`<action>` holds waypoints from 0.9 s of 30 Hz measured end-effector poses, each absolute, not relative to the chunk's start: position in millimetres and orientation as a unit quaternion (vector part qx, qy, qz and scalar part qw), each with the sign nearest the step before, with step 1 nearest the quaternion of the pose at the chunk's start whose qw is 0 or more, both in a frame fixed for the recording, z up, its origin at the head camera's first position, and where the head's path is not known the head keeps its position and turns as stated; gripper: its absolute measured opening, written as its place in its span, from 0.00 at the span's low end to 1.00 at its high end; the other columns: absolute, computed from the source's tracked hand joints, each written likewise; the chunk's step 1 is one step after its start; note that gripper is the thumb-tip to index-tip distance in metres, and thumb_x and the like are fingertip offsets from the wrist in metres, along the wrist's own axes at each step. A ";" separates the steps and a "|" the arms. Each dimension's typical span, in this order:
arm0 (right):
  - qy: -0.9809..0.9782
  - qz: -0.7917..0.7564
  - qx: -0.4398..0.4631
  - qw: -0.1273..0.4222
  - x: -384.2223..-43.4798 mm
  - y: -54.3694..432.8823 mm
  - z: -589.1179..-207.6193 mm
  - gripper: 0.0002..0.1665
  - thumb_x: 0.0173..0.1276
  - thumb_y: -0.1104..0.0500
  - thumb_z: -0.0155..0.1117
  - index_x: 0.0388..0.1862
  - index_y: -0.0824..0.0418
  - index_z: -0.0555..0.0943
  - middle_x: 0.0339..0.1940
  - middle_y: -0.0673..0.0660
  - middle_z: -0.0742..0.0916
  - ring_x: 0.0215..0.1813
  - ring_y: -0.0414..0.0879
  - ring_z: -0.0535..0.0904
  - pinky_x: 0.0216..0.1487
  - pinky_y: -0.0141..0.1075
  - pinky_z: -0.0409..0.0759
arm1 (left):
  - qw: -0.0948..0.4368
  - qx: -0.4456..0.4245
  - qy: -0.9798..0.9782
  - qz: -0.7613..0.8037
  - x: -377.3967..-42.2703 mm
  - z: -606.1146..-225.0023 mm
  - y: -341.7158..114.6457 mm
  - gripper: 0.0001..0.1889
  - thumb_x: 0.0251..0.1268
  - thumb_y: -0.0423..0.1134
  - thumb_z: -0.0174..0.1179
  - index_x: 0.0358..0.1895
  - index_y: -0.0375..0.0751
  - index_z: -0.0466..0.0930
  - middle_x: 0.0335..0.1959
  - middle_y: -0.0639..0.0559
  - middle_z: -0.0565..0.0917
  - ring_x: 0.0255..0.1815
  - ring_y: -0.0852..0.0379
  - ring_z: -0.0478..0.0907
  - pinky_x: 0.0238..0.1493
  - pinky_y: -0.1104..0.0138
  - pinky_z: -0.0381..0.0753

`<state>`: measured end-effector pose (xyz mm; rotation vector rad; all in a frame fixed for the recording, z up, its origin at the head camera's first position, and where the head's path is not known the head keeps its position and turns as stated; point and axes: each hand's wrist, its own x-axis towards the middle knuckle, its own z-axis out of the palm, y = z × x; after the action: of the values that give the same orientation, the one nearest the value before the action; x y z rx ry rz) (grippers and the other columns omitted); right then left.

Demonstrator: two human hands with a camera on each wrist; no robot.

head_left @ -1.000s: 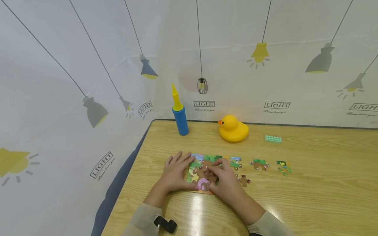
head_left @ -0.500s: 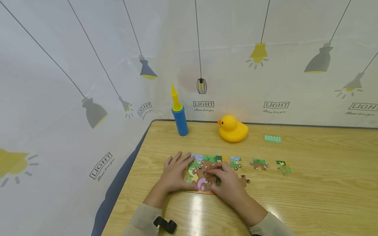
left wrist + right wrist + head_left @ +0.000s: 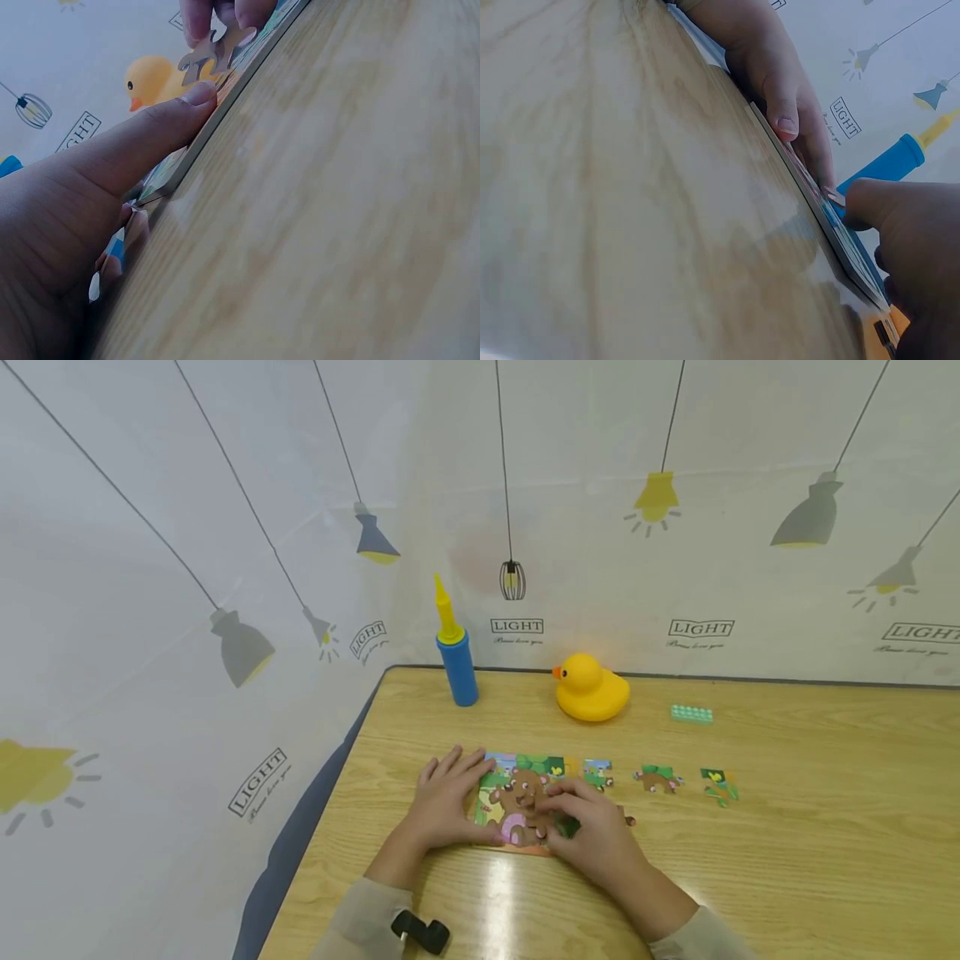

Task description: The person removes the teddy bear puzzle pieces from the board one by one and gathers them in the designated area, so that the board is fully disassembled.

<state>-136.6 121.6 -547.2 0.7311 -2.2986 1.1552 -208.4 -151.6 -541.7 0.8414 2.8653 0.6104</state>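
A jigsaw puzzle with a brown bear picture lies in its flat tray [image 3: 525, 850] on the table. My left hand [image 3: 446, 802] rests along the tray's left side, fingers spread and straight, the thumb on its near edge. Over the right part of the picture, my right hand [image 3: 596, 831] pinches a puzzle piece [image 3: 214, 58] between thumb and fingers. The left wrist view shows this piece tilted up, close over the tray. A loose piece [image 3: 628, 816] is mostly hidden behind the right hand. Dark green shows in the picture beneath the right fingers.
More loose puzzle pieces lie to the right: one beside the tray [image 3: 597, 772], one with brown and green [image 3: 658, 779], and one farther right [image 3: 720, 787]. Behind stand a blue-and-yellow hand pump [image 3: 459, 668], a yellow rubber duck [image 3: 592, 689] and a mint-green studded block [image 3: 692, 714].
My right hand has shifted a little to the right and toward me, uncovering more of the bear's face. My left hand stays in place on the tray.
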 end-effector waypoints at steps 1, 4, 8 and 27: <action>-0.832 0.425 0.270 0.233 -135.7 123.6 -547.2 0.21 0.49 0.75 0.78 0.42 0.60 0.92 0.50 0.55 0.88 0.46 0.46 0.84 0.41 0.35 0.86 | 0.046 0.276 0.939 0.199 -208.5 -541.9 -151.5 0.63 0.43 0.79 0.74 0.85 0.58 0.64 0.87 0.56 0.58 0.88 0.43 0.45 0.80 0.35 0.40; -0.830 0.423 0.274 0.238 -132.4 130.2 -547.7 0.21 0.49 0.75 0.76 0.43 0.59 0.92 0.52 0.55 0.88 0.47 0.47 0.86 0.41 0.33 0.86 | 0.046 0.276 0.939 0.199 -208.3 -541.9 -151.4 0.63 0.42 0.79 0.74 0.85 0.58 0.63 0.87 0.56 0.58 0.88 0.42 0.45 0.80 0.35 0.40; -0.836 0.408 0.268 0.252 -127.4 140.9 -549.8 0.18 0.50 0.73 0.78 0.39 0.56 0.92 0.53 0.55 0.88 0.47 0.48 0.86 0.39 0.31 0.85 | 0.047 0.277 0.939 0.196 -208.4 -542.4 -151.4 0.64 0.42 0.79 0.75 0.85 0.58 0.63 0.87 0.56 0.58 0.88 0.42 0.45 0.80 0.35 0.40; -0.869 0.369 0.206 0.259 -106.0 206.6 -554.1 0.15 0.50 0.70 0.83 0.35 0.55 0.91 0.52 0.55 0.90 0.51 0.52 0.88 0.53 0.18 0.78 | 0.047 0.276 0.940 0.196 -208.9 -542.7 -152.0 0.64 0.41 0.79 0.75 0.85 0.58 0.63 0.87 0.56 0.58 0.88 0.42 0.44 0.80 0.34 0.40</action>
<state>-106.0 206.6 -554.1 0.5580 -2.3543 1.0006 -208.9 -152.0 -542.7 0.8404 2.8668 0.5982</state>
